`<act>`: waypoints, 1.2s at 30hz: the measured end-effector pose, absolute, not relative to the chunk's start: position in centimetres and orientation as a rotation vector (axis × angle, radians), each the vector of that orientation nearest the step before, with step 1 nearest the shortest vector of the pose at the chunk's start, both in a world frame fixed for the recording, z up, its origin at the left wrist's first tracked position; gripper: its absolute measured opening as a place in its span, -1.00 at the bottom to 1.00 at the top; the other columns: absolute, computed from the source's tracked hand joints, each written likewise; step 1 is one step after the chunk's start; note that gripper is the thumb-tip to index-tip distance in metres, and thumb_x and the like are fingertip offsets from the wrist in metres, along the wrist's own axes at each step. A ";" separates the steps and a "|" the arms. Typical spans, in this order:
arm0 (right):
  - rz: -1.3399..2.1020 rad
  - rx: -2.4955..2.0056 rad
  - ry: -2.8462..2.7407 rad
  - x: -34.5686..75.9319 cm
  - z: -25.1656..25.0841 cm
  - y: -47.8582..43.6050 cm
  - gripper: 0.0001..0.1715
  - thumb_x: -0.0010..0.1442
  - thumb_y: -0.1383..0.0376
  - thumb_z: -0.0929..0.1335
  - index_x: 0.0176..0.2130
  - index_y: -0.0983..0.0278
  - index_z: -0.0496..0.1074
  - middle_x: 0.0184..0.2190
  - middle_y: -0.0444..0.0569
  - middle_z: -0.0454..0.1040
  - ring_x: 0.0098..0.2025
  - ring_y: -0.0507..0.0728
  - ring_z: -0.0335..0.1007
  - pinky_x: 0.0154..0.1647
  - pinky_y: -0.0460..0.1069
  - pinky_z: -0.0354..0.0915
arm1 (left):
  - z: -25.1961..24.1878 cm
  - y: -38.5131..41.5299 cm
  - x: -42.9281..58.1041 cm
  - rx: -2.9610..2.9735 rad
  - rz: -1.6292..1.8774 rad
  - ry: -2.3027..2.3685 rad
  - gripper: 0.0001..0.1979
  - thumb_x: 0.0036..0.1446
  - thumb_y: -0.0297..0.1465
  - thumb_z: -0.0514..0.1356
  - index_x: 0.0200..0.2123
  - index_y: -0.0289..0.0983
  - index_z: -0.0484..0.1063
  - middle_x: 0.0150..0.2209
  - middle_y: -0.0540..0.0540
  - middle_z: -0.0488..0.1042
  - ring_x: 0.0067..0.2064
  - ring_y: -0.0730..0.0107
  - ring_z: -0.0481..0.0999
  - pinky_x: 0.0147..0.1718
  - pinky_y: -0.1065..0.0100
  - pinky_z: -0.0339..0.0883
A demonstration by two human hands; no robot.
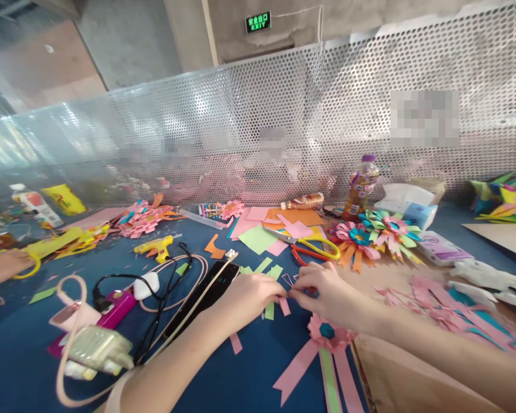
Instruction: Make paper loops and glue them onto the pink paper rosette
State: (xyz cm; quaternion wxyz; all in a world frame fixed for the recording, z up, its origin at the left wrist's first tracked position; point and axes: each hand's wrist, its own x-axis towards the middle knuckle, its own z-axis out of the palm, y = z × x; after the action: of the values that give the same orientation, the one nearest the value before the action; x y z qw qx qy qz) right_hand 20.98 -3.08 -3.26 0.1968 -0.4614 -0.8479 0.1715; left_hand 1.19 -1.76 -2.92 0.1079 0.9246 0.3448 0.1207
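My left hand (251, 298) and my right hand (324, 292) meet over the blue table (249, 367), fingertips pinched together on a small pink paper piece (289, 285). Just below the right hand lies a pink paper flower (329, 332) with a teal centre and pink and green ribbon tails. Loose pink and green strips (270, 307) lie under the left hand. A black phone (208, 289) rests left of the left hand.
Scissors with yellow and red handles (313, 248) lie beyond my hands. Finished paper flowers (372, 232), coloured sheets (279, 226), a yellow glue gun (155, 246), bottles (361, 183), tissue packs (413, 206), cables with chargers (124, 298). Perforated metal screen (258, 132) behind. Another person's hand (4, 267) at far left.
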 end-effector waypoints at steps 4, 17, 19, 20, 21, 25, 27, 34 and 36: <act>0.272 -1.080 -2.519 21.4 -2.8 -3.9 -0.75 0.19 0.32 0.26 -0.41 0.21 0.50 -0.52 -0.09 0.36 -0.32 0.09 0.17 -0.23 0.04 0.00 | -3.0 -1.8 1.2 2.720 0.372 0.993 -0.84 0.19 -0.40 0.12 -0.27 -0.20 0.52 -0.29 0.02 0.56 -0.22 0.38 0.51 -0.22 0.45 0.27; 0.194 -0.910 -2.530 21.2 -4.5 -4.4 -0.83 0.06 0.44 0.31 -0.43 0.21 0.47 -0.51 -0.13 0.38 -0.33 0.06 0.16 -0.27 0.01 -0.05 | -3.5 -1.8 1.1 2.736 0.406 0.975 -0.85 0.19 -0.39 0.13 -0.27 -0.20 0.52 -0.28 0.03 0.56 -0.23 0.38 0.52 -0.23 0.44 0.28; 0.184 -0.908 -2.526 21.2 -4.5 -4.5 -0.83 0.07 0.43 0.32 -0.44 0.20 0.47 -0.51 -0.13 0.38 -0.33 0.07 0.16 -0.27 0.01 -0.05 | -3.5 -1.8 1.1 2.742 0.404 0.981 -0.85 0.18 -0.39 0.14 -0.27 -0.20 0.52 -0.28 0.02 0.56 -0.23 0.37 0.52 -0.24 0.43 0.29; 0.174 -0.903 -2.528 21.2 -4.5 -4.4 -0.83 0.08 0.42 0.31 -0.43 0.20 0.47 -0.50 -0.12 0.39 -0.32 0.07 0.16 -0.27 0.01 -0.05 | -3.5 -1.8 1.1 2.745 0.404 0.983 -0.86 0.18 -0.39 0.14 -0.27 -0.20 0.52 -0.28 0.02 0.56 -0.23 0.36 0.52 -0.24 0.43 0.29; 0.164 -0.900 -2.533 21.1 -4.5 -4.4 -0.83 0.10 0.41 0.31 -0.43 0.20 0.47 -0.50 -0.12 0.40 -0.32 0.07 0.16 -0.27 0.01 -0.05 | -3.5 -1.8 1.1 2.748 0.405 0.986 -0.86 0.17 -0.40 0.15 -0.27 -0.20 0.52 -0.29 0.02 0.56 -0.24 0.36 0.52 -0.25 0.43 0.29; 0.149 -0.900 -2.548 21.1 -4.5 -4.3 -0.81 0.10 0.42 0.30 -0.46 0.22 0.47 -0.50 -0.11 0.39 -0.32 0.07 0.16 -0.28 0.01 -0.05 | -3.4 -1.8 1.2 2.752 0.399 0.989 -0.86 0.17 -0.41 0.14 -0.26 -0.21 0.52 -0.29 0.02 0.57 -0.24 0.35 0.52 -0.25 0.43 0.29; 0.160 -0.910 -2.546 21.0 -4.4 -4.3 -0.82 0.09 0.43 0.30 -0.46 0.22 0.46 -0.50 -0.11 0.39 -0.32 0.07 0.17 -0.28 0.01 -0.04 | -3.4 -1.8 1.3 2.748 0.397 0.992 -0.85 0.18 -0.41 0.14 -0.26 -0.21 0.52 -0.29 0.01 0.57 -0.23 0.35 0.52 -0.25 0.43 0.29; 0.199 -0.930 -2.529 20.9 -4.0 -4.7 -0.80 0.07 0.46 0.30 -0.45 0.22 0.48 -0.52 -0.11 0.41 -0.34 0.07 0.19 -0.27 0.02 -0.02 | -3.2 -1.9 1.3 2.730 0.381 0.998 -0.84 0.17 -0.40 0.15 -0.24 -0.20 0.52 -0.27 -0.01 0.57 -0.22 0.33 0.52 -0.24 0.42 0.28; 0.217 -0.954 -2.517 20.9 -3.4 -4.8 -0.79 0.10 0.45 0.29 -0.45 0.24 0.47 -0.54 -0.10 0.40 -0.37 0.07 0.18 -0.27 0.02 -0.01 | -3.0 -1.9 1.3 2.698 0.362 1.011 -0.84 0.17 -0.40 0.15 -0.24 -0.20 0.53 -0.27 -0.01 0.57 -0.22 0.32 0.52 -0.24 0.41 0.28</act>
State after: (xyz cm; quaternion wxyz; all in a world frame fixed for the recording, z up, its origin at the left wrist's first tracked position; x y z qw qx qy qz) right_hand 20.93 -4.77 -3.45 0.2187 -0.3447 -0.9095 0.0783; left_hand 1.28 -1.93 -3.00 0.1184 0.9226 0.3458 0.1237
